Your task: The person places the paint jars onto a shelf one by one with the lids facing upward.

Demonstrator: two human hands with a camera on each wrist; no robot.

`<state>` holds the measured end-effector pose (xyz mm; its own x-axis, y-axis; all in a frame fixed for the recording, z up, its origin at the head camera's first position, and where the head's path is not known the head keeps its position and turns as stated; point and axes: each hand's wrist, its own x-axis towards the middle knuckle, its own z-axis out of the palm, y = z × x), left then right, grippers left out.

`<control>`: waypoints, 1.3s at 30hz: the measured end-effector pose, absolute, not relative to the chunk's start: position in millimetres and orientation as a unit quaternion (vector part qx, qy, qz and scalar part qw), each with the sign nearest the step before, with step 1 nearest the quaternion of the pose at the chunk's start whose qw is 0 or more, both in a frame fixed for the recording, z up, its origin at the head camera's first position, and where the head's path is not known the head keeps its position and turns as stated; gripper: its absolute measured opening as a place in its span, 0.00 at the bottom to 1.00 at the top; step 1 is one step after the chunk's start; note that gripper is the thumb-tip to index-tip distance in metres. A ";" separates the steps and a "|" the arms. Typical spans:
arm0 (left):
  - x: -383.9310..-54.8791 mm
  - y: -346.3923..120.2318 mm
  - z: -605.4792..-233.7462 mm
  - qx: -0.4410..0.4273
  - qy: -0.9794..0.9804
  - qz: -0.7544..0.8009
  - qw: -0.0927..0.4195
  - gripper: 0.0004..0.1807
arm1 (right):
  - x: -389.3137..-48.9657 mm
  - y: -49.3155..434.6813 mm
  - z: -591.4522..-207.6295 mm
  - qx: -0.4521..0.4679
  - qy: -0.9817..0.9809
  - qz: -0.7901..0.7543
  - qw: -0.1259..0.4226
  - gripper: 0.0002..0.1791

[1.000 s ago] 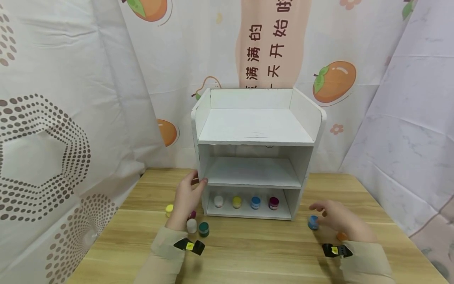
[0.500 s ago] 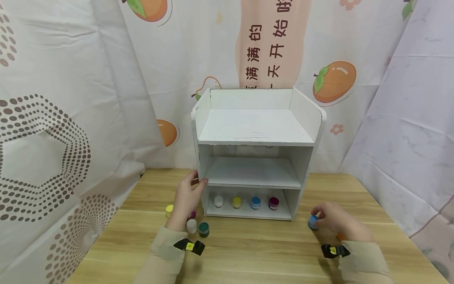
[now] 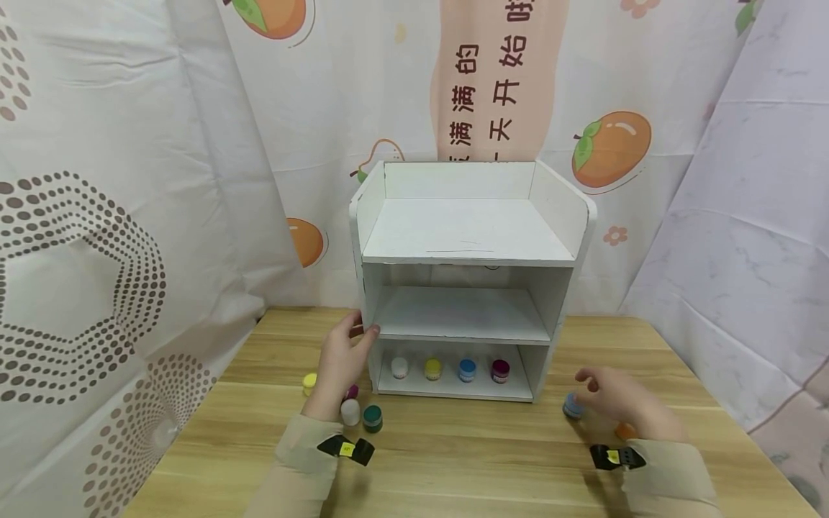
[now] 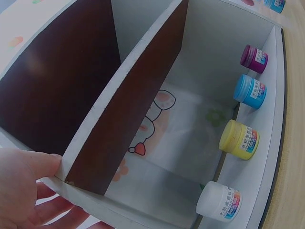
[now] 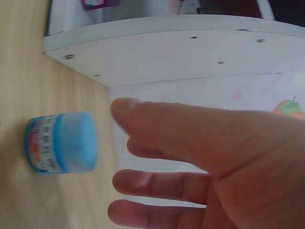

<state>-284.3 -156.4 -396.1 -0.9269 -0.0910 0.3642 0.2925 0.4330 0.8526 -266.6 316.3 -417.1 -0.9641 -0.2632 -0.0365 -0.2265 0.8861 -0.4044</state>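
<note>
Four paint jars (image 3: 432, 370) stand low in the white shelf unit (image 3: 468, 229) as I watch from afar; the blue jar (image 3: 573, 407) that concerns me sits upright on the table (image 3: 479, 460), at the unit's 4 o'clock. My right grip (image 3: 624, 401) is spread and holds nothing, with that jar just off at 9 o'clock, not touching. Closing too soon or off-centre would, I judge, tip it or send it rolling. A half-hidden orange item (image 3: 624, 432) lies close at 6 o'clock, so coming in low could knock it. My left grip (image 3: 342, 360) pinches the unit's side at 8 o'clock; a careless tug there could jolt those four jars over.
</note>
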 end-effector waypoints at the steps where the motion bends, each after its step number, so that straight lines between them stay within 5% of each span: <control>1: -284.3 -156.3 -395.8 -0.061 -0.827 -0.529 0.181 0.24 | -265.8 316.2 -414.5 -0.126 0.971 -0.201 0.039 0.27; 10: -284.8 -155.6 -395.4 -0.059 -0.828 -0.529 0.176 0.24 | -255.7 317.6 -398.9 -0.168 0.965 -0.203 0.000 0.33; 21: -285.5 -156.8 -397.0 -0.060 -0.829 -0.527 0.177 0.24 | -253.6 310.1 -398.7 -0.161 0.960 -0.225 0.046 0.42; 34: -284.7 -156.3 -395.6 -0.058 -0.829 -0.529 0.175 0.25 | -265.5 314.4 -420.4 -0.177 0.938 -0.279 0.100 0.28; 39: -284.6 -156.5 -395.1 -0.059 -0.830 -0.527 0.175 0.25 | -268.1 313.7 -427.1 -0.181 0.939 -0.280 0.082 0.23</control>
